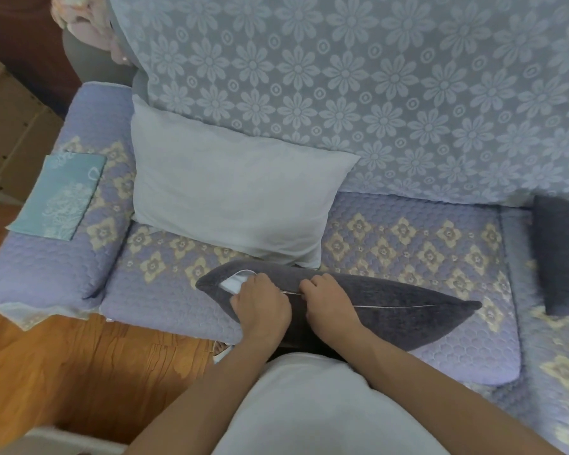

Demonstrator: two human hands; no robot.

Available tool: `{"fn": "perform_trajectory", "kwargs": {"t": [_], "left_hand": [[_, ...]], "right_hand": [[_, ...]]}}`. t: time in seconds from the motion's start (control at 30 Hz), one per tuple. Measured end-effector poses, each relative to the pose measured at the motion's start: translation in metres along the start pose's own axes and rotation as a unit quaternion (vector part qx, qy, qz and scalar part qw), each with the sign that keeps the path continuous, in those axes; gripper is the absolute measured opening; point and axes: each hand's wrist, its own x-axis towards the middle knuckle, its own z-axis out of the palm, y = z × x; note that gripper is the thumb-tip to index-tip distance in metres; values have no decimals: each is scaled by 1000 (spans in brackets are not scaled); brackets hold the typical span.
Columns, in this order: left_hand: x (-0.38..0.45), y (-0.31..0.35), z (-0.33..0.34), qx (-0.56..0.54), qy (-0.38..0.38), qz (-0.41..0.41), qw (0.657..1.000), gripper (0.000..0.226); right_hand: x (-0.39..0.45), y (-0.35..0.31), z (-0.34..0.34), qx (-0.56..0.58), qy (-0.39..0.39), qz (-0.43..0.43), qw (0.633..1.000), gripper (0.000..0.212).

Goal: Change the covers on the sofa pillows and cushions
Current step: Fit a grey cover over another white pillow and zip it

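Nearest the front edge of the sofa seat, the dark grey chenille cushion (391, 310) lies flat on the lilac quilted seat cover with cream diamond motifs (408, 244), its zip seam facing up. The left hand (260, 302) has its fingers curled on the fabric beside the opened end of the zip, where the white inner pad (235, 280) shows through the gap. The right hand (329, 298) pinches the seam just beside it, seemingly at the zip pull, though the pull itself is hidden under the fingers. The silver zip line (395, 306) runs on, closed, toward the cushion's right corner.

The likely troubles: if the left hand's hold slackens, the seam could bunch and the slider jam; the loose chenille pile or the white pad's fabric could catch in the teeth at the opening; a sideways tug could strain the stitching; and the cushion, sitting close to the seat's front edge, could slide off onto the wooden floor (63, 372).

Farther back, a bare pale grey pillow (237, 195) leans against the floral-patterned backrest throw (375, 93). A folded teal patterned cover (60, 195) rests on the left armrest, and a second dark grey cushion (562, 254) lies at the seat's right edge.

No brand, label or writing can be read anywhere.
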Motion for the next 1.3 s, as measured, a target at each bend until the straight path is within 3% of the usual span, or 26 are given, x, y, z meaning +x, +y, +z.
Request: {"fn": "perform_trajectory", "kwargs": {"t": [0.2,0.33,0.5,0.7,0.83,0.9,1.0,1.07,1.1,1.13,1.2,1.27,1.3], "left_hand": [[5,-22,-17,9,53,-11,999,11],[10,-37,-29,-46,68,-9,997,13],[7,-40,-32,33,140,68,987,8],[23,-49,-51,-39,149,-63,986,3],[31,-63,-61,-98,114,33,988,9],[40,-73,-62,-119,73,81,987,13],[57,-94,-64,-109,1,78,991,11],[63,-100,-61,-44,-1,124,991,7],[66,-99,-57,19,10,169,985,4],[67,-94,-51,98,12,218,971,19],[65,-74,-36,222,-56,323,918,62],[63,-51,-19,301,-120,376,868,91],[64,-42,-12,316,-126,382,859,99]], "right_hand": [[1,2,-12,-5,-37,15,999,17],[-1,9,-15,-11,-46,34,998,16],[3,10,-19,4,-36,68,997,12],[1,19,-24,-5,-17,97,995,10],[6,23,-24,17,-10,62,998,10],[4,41,-27,21,-45,38,998,28],[-15,105,-35,-66,-194,125,971,89],[-34,147,-39,-125,-257,204,936,93],[-42,158,-40,-145,-272,226,924,77],[-45,163,-41,-163,-266,226,923,54],[-42,162,-41,-174,-213,197,941,17],[-38,160,-44,-142,-124,147,971,16],[-40,165,-46,-118,-52,111,985,20]]}}
